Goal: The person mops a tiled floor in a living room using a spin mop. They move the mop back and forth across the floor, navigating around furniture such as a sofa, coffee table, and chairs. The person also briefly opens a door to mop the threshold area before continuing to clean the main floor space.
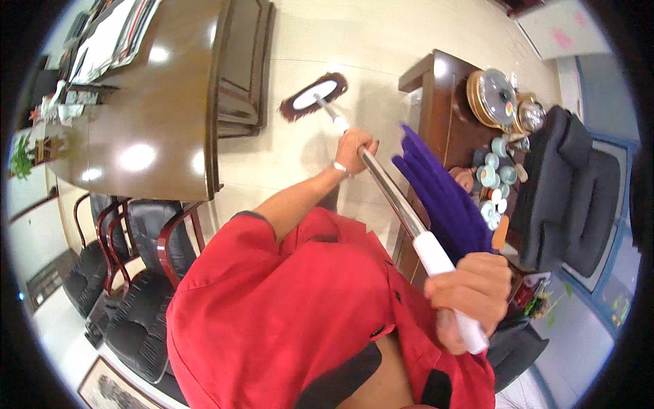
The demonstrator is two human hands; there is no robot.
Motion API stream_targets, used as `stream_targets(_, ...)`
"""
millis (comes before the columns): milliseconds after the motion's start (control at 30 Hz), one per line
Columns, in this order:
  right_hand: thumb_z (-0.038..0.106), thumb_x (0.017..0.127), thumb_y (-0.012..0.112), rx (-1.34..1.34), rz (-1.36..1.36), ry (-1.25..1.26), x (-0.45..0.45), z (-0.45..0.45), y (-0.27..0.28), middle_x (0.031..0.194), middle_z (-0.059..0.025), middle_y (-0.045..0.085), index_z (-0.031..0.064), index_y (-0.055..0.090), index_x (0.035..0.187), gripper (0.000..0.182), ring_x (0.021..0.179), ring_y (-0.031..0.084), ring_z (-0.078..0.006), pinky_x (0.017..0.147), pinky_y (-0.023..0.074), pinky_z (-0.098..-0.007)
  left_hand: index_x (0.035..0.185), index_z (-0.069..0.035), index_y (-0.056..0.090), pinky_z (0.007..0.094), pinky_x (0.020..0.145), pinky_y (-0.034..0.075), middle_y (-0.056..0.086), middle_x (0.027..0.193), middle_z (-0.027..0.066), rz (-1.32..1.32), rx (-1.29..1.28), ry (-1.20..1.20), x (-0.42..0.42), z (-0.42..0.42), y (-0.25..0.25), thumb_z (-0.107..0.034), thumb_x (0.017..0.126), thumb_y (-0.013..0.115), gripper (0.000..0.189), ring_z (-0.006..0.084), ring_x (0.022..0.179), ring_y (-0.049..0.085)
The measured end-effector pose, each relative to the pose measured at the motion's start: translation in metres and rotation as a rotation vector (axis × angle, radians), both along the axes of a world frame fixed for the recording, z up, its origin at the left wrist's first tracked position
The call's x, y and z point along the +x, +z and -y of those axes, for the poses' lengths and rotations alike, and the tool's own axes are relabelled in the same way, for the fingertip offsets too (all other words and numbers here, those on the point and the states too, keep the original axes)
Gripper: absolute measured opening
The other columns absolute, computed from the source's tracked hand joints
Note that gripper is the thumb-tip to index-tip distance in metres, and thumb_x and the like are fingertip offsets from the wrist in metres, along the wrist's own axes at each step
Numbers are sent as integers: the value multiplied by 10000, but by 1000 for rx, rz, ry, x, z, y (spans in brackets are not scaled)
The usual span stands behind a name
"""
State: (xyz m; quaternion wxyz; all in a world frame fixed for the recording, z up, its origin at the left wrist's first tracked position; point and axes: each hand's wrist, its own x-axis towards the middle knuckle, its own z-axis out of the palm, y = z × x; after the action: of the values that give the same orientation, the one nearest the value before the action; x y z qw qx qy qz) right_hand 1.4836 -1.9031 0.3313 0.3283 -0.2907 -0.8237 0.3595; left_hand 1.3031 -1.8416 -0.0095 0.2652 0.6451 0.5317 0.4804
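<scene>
A flat mop with a white plate and a brown fringed head (312, 97) is on the pale tiled floor (327, 30). Its metal pole (391, 191) runs diagonally towards me. My left hand (356, 148), with a white band at the wrist, is wrapped around the pole just above its lower white sleeve. My right hand (472, 299) grips the white handle (433, 251) at the top end. Folded purple cloth (442, 202) lies right beyond that hand; whether the hand also holds it I cannot tell.
To the left stands a glossy wooden desk (148, 122) with papers (110, 43), and black armchairs (148, 230) below it. A dark wooden tea table (439, 102) at right bears a lidded pan (495, 97) and several pale cups (493, 174). Beyond is a black sofa (567, 194).
</scene>
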Motion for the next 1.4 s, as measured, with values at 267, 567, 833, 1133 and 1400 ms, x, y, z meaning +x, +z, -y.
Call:
stream_targets(267, 197, 613, 597, 11, -17, -415, 53, 120, -3, 560, -68, 614, 64, 591, 615, 133, 384, 503, -170, 393, 354, -265, 570, -88, 409, 398, 556, 368, 458, 546, 86, 57, 101, -414, 104, 59, -2, -117, 686, 647, 267, 317, 553, 477)
stream_targets(567, 230, 727, 624, 31, -51, -489, 105, 216, 32, 520, -70, 603, 67, 582, 586, 220, 362, 471, -123, 368, 320, -236, 603, -154, 496, 422, 622, 431, 549, 642, 45, -99, -116, -726, 168, 153, 0, -177, 560, 712, 222, 313, 707, 576)
stream_targets(833, 83, 654, 577, -2, 67, -679, 70, 249, -53, 621, -86, 622, 15, 568, 657, 68, 516, 616, -224, 515, 496, -294, 587, -109, 415, 413, 600, 406, 489, 628, 78, -72, 146, -571, 186, 115, -65, -115, 629, 646, 235, 316, 638, 491)
stream_targets(1133, 338, 791, 544, -147, -25, -861, 134, 335, 17, 564, -124, 581, 29, 521, 604, 362, 486, 564, -185, 492, 436, -253, 566, -145, 477, 374, 588, 462, 534, 626, 42, -382, -222, -718, 205, 249, -6, -211, 566, 714, 246, 242, 653, 546)
stream_targets(1400, 253, 862, 461, -309, -220, -919, 145, 369, 22, 722, -163, 548, 26, 467, 736, 259, 647, 462, -169, 692, 393, -304, 577, -160, 613, 432, 562, 507, 617, 599, 81, -500, -149, -788, 157, 278, 32, -248, 582, 663, 101, 311, 604, 630)
